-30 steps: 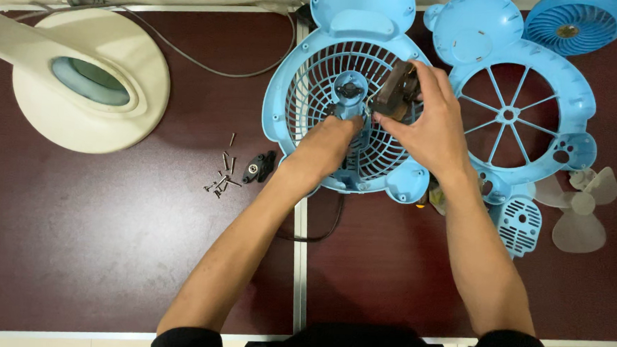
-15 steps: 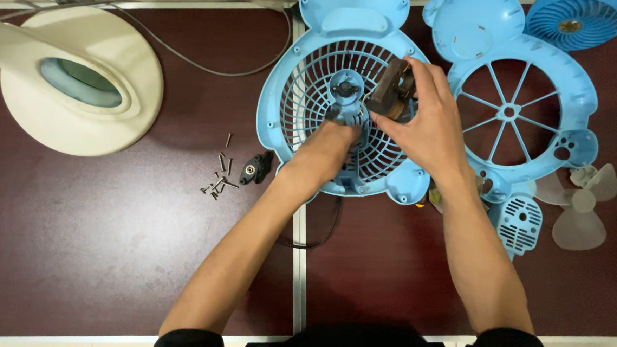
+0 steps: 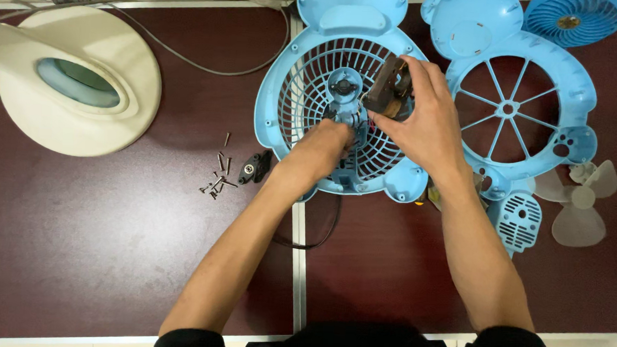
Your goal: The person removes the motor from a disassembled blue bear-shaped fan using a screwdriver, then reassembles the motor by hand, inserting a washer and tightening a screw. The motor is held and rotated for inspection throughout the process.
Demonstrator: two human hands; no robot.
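Both forearms are bare. Black sleeves are seen pushed up near the elbows. No rings, watch or gloves are observed on left hand (image 3: 322,147) or right hand (image 3: 423,127).

Light blue fan grille housing (image 3: 306,89) lying flat at twelve o'clock on the maroon table, round hub at centre, small dark brown motor (image 3: 387,89) raised, tilted, just right of the hub

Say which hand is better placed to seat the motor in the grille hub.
Probably right: the right hand already holds the motor just beside the hub, while the left hand rests on the grille below it.
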